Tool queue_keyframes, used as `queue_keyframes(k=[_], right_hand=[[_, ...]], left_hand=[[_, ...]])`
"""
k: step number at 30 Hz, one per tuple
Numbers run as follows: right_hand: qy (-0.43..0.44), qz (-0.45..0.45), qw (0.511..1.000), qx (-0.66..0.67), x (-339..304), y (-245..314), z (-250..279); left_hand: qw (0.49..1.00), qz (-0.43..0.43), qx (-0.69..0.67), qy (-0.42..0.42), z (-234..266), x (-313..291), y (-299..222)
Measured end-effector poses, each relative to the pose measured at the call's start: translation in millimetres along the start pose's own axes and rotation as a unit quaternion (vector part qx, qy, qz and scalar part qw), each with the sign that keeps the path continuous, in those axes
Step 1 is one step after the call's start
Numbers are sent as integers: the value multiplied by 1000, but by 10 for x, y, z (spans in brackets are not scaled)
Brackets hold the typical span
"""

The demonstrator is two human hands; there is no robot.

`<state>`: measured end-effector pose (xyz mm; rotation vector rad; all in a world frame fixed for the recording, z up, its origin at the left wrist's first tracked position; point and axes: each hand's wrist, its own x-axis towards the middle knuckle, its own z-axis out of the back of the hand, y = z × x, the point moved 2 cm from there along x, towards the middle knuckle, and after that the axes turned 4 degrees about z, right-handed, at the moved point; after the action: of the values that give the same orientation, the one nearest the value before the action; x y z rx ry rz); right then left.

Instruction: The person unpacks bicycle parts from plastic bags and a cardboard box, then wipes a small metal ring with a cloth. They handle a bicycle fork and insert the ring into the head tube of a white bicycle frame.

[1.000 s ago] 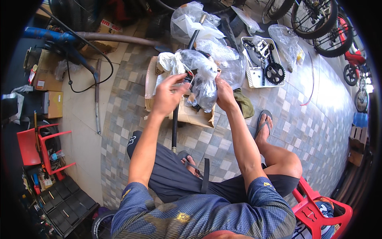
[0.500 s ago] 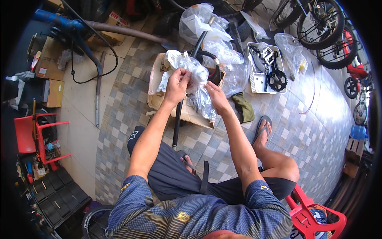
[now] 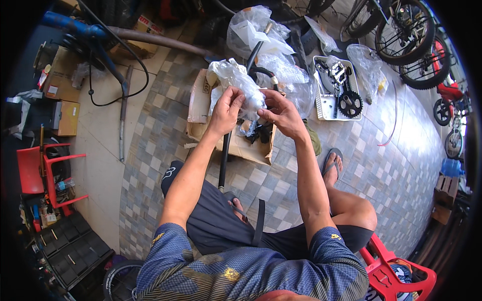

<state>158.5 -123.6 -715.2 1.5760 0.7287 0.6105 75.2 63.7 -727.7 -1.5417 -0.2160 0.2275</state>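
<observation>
Between my two hands, above an opened cardboard box, is a crumpled clear plastic bag. My left hand pinches its near left side between thumb and fingers. On the opposite side my right hand grips the bag's edge, thumb and fingertips closed on it. What the bag holds, if anything, I cannot make out. Below my hands, small dark parts lie in the box. A long black tube slants past the box, partly hidden by the bag and my left hand.
Right of the box, a white tray holds a chainring and other bike parts. More plastic wrapping lies behind. Bicycles stand at far right, a red chair at left. A metal pipe lies on the floor.
My right hand has moved up and turned over the bag's right side. The bag's hanging lower part is raised, uncovering dark parts in the box. My left hand stays nearly in place.
</observation>
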Motion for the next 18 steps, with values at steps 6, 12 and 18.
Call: queue_keyframes(k=[6,12,18], right_hand=[[20,12,999,-44,-42,73,-21],[-105,52,979,-166,9,35,-244],[-263,57,924,-272,-4,-298,-144]], left_hand=[[998,46,41,-13,12,-30,23],[987,14,156,-41,-71,-84,29],[984,-54,145,87,-400,-303,-193]])
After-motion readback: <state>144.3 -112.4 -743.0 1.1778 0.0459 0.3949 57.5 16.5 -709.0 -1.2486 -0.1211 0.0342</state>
